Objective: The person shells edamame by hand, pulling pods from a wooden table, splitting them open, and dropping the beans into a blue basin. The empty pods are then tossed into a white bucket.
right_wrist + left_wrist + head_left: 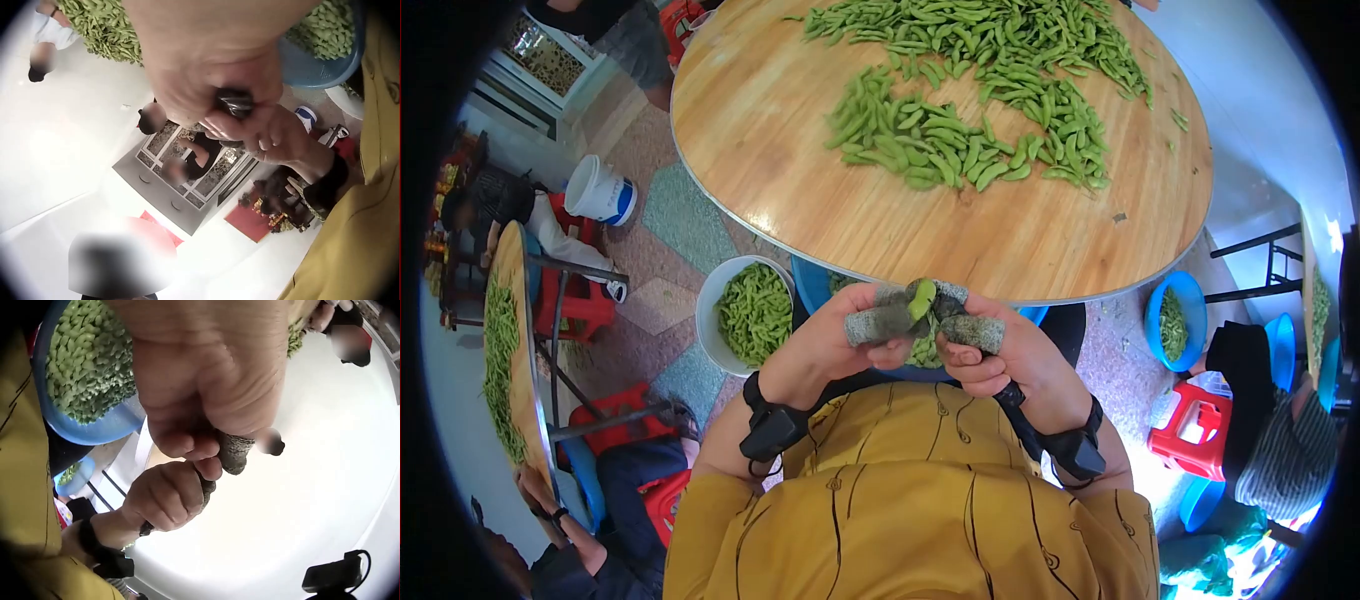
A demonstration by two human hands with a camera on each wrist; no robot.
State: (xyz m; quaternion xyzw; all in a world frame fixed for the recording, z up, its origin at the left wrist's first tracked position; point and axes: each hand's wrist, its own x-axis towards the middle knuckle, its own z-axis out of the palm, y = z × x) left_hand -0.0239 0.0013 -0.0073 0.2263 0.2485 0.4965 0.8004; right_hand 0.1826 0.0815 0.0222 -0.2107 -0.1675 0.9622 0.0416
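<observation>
In the head view both hands meet just below the round table's near edge, over a blue bowl (810, 285) of shelled beans. My left hand (855, 335) and right hand (990, 345) wear grey fabric finger covers (880, 322) and together pinch one green edamame pod (920, 296). A heap of edamame pods (960, 110) covers the far half of the wooden table (780, 170). In the left wrist view the left hand (206, 394) is curled, with the right hand (165, 497) below it and the bowl of beans (87, 362) behind.
A white bucket (752, 312) of pods stands on the floor to my left, another white bucket (600, 190) farther off. A blue bowl (1175, 320) and a red stool (1195, 425) sit at the right. People sit at neighbouring tables on both sides.
</observation>
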